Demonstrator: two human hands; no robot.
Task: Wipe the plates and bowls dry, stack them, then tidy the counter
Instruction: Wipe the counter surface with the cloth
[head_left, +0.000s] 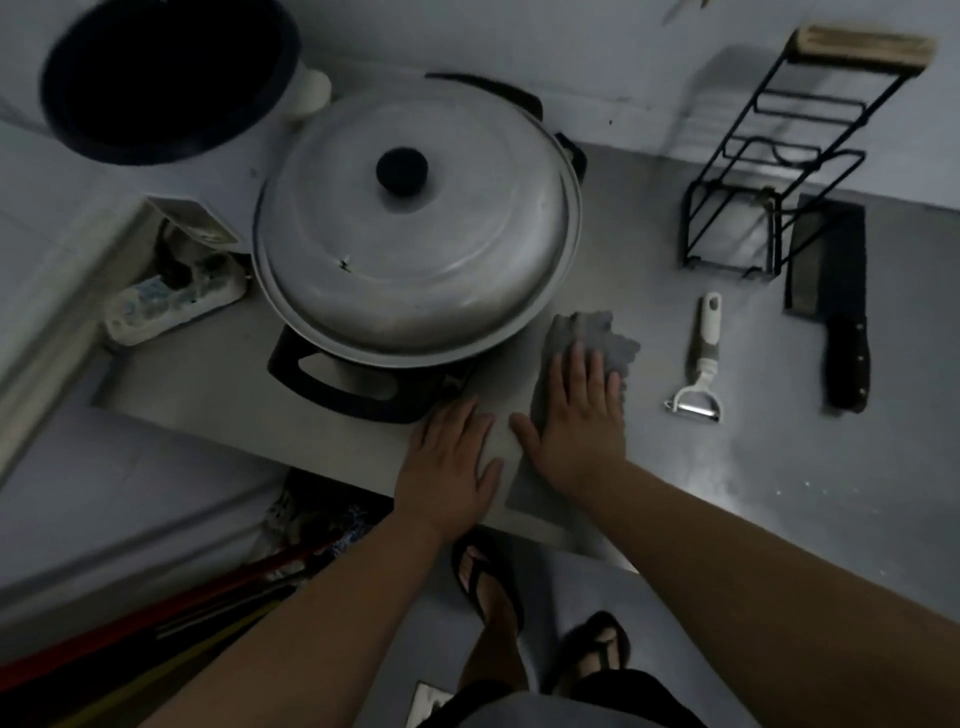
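A grey cloth (592, 338) lies flat on the steel counter (779, 467) near its front edge. My right hand (576, 421) presses flat on the cloth with its fingers spread. My left hand (452, 462) rests flat on the counter just left of it, fingers apart, holding nothing. No plates or bowls are in sight.
A large pan with a metal lid (415, 228) stands behind my hands, its black handle (353, 384) pointing toward me. To the right lie a peeler (701, 364) and a cleaver (831, 306) by a black wire rack (769, 176). A power strip (171, 301) lies on the left.
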